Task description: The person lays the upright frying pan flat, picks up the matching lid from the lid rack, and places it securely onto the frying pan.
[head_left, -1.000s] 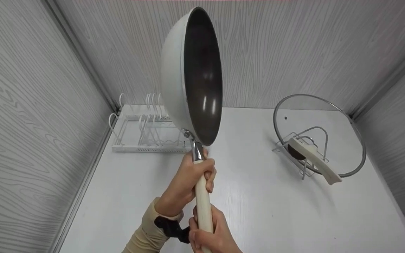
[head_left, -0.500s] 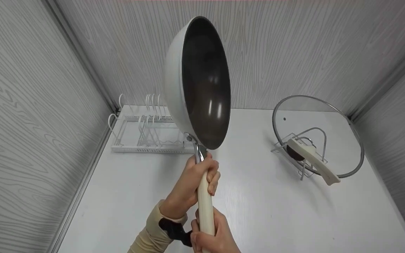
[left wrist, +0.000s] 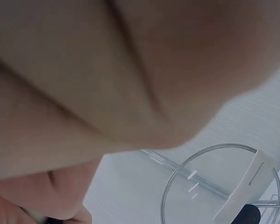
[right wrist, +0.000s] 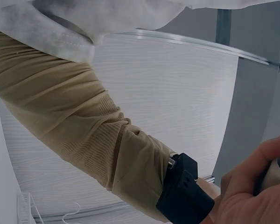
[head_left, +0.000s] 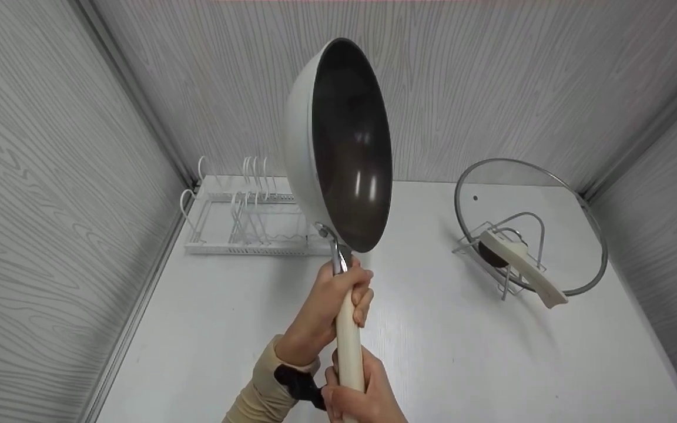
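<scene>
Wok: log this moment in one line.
left hand: grips handle, upper part | right hand: grips lower part | wok: raised, open side facing right | glass lid: propped on wire stand

At the back left of the white table (head_left: 462, 352), near the grey wood-grained back wall (head_left: 462, 88), sits a white dish rack (head_left: 244, 249) with upright looped wires rising from its perforated rails. Well apart from it, toward the right wall (head_left: 662, 205), a round glass lid (head_left: 570, 235) with a metal rim leans tilted in a small wire stand (head_left: 543, 235), its cream handle (head_left: 523, 269) slanting down to the right across the glass (a dark brown piece shows beneath the handle's upper end). The left wall (head_left: 39, 235) has the same wavy grain, with a grey metal strip (head_left: 136, 106) along its corner with the back wall.
</scene>
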Motion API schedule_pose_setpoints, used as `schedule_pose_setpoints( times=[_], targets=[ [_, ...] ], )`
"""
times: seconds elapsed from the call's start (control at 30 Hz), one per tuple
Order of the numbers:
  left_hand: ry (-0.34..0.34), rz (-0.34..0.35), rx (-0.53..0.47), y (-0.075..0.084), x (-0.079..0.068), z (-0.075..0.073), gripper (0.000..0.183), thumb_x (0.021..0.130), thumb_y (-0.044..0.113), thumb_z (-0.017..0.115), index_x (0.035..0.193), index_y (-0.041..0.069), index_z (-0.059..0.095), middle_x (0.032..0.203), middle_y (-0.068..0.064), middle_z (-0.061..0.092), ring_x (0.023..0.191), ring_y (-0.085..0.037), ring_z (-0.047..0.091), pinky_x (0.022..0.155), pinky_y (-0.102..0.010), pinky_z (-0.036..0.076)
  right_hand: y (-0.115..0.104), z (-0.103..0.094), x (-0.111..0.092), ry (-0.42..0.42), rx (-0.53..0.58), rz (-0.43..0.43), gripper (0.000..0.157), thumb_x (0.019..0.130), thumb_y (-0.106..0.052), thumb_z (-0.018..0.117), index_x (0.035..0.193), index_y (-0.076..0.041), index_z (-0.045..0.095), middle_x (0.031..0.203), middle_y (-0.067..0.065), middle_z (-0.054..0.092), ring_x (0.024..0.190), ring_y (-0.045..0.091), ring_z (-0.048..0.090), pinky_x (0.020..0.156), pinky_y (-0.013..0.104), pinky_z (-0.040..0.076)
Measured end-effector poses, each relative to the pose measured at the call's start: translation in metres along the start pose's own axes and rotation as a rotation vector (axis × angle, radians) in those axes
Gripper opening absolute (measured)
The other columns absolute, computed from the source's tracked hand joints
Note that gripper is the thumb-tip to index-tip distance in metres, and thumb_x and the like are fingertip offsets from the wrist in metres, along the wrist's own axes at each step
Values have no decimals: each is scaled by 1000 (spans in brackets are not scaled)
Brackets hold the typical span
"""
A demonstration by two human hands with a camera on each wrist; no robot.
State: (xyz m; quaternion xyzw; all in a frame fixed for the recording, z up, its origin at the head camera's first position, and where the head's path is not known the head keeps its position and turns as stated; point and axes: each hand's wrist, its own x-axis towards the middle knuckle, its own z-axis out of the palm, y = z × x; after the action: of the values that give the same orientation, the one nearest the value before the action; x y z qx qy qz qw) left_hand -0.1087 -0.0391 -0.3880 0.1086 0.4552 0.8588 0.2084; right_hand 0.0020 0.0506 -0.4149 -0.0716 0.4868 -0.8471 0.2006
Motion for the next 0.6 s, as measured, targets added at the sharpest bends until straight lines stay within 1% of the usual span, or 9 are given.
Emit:
schedule_pose_setpoints(
  times=[0.13, 0.23, 0.3, 0.47, 0.6],
  targets=[
    [-13, 16, 2, -1, 1, 2, 23, 90, 10, 52, 73, 8, 37, 48, 0, 39, 34, -11, 45, 36, -24, 41, -4, -1, -2, 23, -18, 20, 20, 78, 6, 55, 89, -3, 42, 62, -1, 49, 47, 7, 48, 44, 19, 42],
    [-19, 15, 3, -2, 1, 3, 22, 91, 14, 53, 76, 7, 39, 50, 0, 39, 36, -11, 46, 37, -24, 43, -6, -3, -4, 36, -9, 27, 20, 78, 6, 56, 89, -3, 42, 63, 0, 50, 48, 8, 48, 44, 20, 42],
    [-18, 9, 17, -2, 2, 3, 24, 92, 16, 53, 75, 6, 40, 50, -1, 40, 37, -12, 46, 38, -25, 43, -6, -4, -4, 31, 3, 21, 20, 77, 7, 55, 89, -3, 42, 63, 0, 50, 47, 7, 48, 43, 19, 42],
    [6, 3, 71, -4, 5, 2, 31, 91, 17, 53, 65, 4, 42, 49, -2, 43, 37, -13, 46, 39, -26, 43, -4, -10, -3, -9, 9, -9, 21, 79, 8, 55, 89, -2, 39, 63, 0, 50, 44, 7, 47, 39, 19, 40],
    [40, 3, 92, -6, 8, 0, 27, 90, 16, 54, 68, 4, 45, 51, -3, 45, 38, -13, 47, 40, -26, 44, -3, -15, -1, -19, -14, -11, 20, 81, 7, 55, 90, -2, 39, 64, 0, 50, 43, 7, 48, 38, 20, 41]
  ],
)
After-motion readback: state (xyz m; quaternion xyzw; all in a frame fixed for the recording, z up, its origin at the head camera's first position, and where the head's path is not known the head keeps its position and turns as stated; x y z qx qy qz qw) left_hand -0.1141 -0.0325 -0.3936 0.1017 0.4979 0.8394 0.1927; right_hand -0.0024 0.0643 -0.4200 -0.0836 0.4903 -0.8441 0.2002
